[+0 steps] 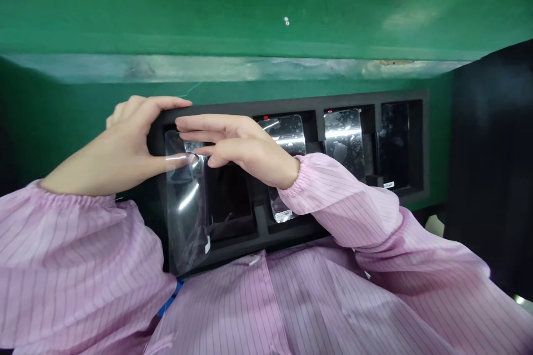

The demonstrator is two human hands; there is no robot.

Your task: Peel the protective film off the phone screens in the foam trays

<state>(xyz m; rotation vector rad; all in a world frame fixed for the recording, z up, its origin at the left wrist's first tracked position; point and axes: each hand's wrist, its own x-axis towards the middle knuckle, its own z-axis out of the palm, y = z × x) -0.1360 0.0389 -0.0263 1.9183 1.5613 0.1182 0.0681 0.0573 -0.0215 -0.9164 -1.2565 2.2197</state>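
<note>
A clear plastic film (183, 211) with a glossy reflection hangs over the left end of a black foam tray (260, 227). My left hand (133, 141) is at the tray's upper left corner, its index finger stretched along the rim and well apart from the thumb. That thumb shows through the film. My right hand (245, 150) reaches in from the right, its fingertips pinching near the film's upper right edge, beside the left thumb tip. A small white label (207, 244) shows at the film's lower right. Whether a panel lies behind the film I cannot tell.
Farther right in the tray, a glossy screen panel (288, 133) with a red tab lies partly under my right wrist. A similar panel (343, 136) and a dark panel (395, 144) fill other slots. Green walls (250, 5) and a black upright surface (491, 161) border the space.
</note>
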